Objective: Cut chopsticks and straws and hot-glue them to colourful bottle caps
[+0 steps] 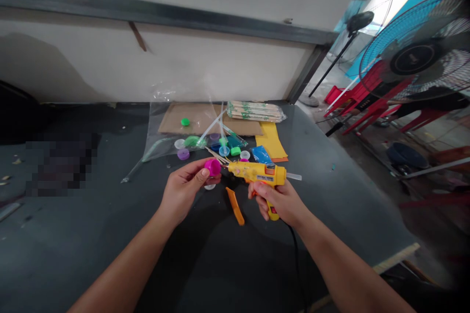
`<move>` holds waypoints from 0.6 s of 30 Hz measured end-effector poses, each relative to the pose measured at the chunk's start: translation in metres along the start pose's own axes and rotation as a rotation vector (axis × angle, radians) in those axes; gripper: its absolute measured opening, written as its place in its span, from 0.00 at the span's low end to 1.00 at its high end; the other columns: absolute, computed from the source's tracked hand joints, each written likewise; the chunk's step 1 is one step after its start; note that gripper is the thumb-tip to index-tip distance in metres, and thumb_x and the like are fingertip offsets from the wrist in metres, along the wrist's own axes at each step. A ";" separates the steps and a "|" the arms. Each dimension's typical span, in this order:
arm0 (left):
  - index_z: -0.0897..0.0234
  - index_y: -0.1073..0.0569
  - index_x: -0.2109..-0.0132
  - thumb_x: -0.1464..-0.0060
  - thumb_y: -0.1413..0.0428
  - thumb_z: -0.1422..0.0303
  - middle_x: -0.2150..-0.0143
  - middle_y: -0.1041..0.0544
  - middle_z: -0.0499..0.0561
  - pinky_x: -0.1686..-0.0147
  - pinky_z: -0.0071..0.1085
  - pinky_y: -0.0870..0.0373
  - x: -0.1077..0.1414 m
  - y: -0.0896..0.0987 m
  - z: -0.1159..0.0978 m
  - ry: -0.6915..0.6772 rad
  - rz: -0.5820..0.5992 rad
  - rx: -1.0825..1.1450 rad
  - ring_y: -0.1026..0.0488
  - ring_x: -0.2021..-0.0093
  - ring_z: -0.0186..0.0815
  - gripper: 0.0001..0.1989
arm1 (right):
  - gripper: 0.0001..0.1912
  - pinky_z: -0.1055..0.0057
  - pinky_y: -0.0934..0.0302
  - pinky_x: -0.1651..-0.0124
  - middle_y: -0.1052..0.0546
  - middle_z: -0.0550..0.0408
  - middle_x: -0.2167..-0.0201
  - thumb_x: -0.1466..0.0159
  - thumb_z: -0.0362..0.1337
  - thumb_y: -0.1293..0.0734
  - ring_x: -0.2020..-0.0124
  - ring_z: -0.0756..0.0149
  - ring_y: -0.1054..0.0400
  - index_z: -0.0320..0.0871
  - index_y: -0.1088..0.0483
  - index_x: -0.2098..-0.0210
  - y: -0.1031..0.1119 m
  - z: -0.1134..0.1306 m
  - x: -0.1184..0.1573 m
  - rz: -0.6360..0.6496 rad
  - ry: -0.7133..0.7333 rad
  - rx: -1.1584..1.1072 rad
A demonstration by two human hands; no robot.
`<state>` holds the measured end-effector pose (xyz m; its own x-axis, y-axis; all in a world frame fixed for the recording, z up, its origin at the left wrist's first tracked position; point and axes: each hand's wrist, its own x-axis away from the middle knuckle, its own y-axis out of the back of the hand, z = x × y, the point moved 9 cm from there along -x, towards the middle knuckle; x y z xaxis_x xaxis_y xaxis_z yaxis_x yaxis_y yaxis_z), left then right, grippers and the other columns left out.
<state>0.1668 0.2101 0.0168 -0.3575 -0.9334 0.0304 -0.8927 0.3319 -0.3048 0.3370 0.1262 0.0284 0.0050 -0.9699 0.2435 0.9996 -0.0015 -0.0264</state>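
A magenta bottle cap is pinched between the thumb and fingers of my left hand. My right hand wraps round the handle of a yellow hot glue gun, fingers at its orange trigger. The gun's nozzle points left, right up at the cap; whether they touch I cannot tell. A clear glue stick sticks out of its back end, and a black cord hangs below. On the table under the hands lies an orange utility knife.
Behind the hands lie several coloured bottle caps, a cardboard sheet, a clear plastic bag, a pack of wooden sticks, yellow sheets and a blue packet. A fan stands beyond the table's right edge.
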 end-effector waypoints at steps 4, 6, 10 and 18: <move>0.63 0.22 0.53 0.48 0.39 0.63 0.61 0.19 0.55 0.60 0.35 0.23 0.000 -0.002 0.000 0.006 0.022 -0.009 0.22 0.64 0.37 0.16 | 0.17 0.77 0.44 0.87 0.40 0.66 0.89 0.40 0.48 0.35 0.90 0.77 0.44 0.41 0.33 0.74 0.001 0.001 0.000 -0.001 0.002 -0.013; 0.64 0.22 0.53 0.49 0.38 0.63 0.60 0.19 0.55 0.61 0.34 0.23 0.001 -0.002 0.000 0.013 0.024 -0.006 0.22 0.65 0.37 0.16 | 0.17 0.77 0.44 0.86 0.40 0.66 0.89 0.40 0.49 0.35 0.90 0.77 0.44 0.40 0.33 0.74 0.001 0.001 0.000 0.002 -0.006 -0.021; 0.65 0.22 0.55 0.49 0.38 0.64 0.61 0.19 0.55 0.63 0.32 0.23 0.001 -0.004 0.001 0.037 0.025 0.006 0.22 0.67 0.36 0.15 | 0.17 0.77 0.44 0.86 0.40 0.66 0.89 0.40 0.49 0.35 0.90 0.78 0.45 0.40 0.33 0.74 0.000 0.003 0.001 -0.001 -0.002 -0.020; 0.68 0.21 0.58 0.50 0.38 0.63 0.65 0.19 0.56 0.64 0.33 0.22 0.001 -0.008 0.003 0.075 0.043 0.045 0.22 0.69 0.36 0.14 | 0.17 0.77 0.45 0.85 0.39 0.65 0.89 0.39 0.48 0.36 0.90 0.77 0.43 0.40 0.33 0.73 0.000 0.003 0.002 0.005 0.006 -0.016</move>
<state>0.1742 0.2060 0.0159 -0.4163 -0.9051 0.0866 -0.8634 0.3636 -0.3496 0.3371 0.1253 0.0319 0.0102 -0.9713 0.2376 0.9990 -0.0002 -0.0437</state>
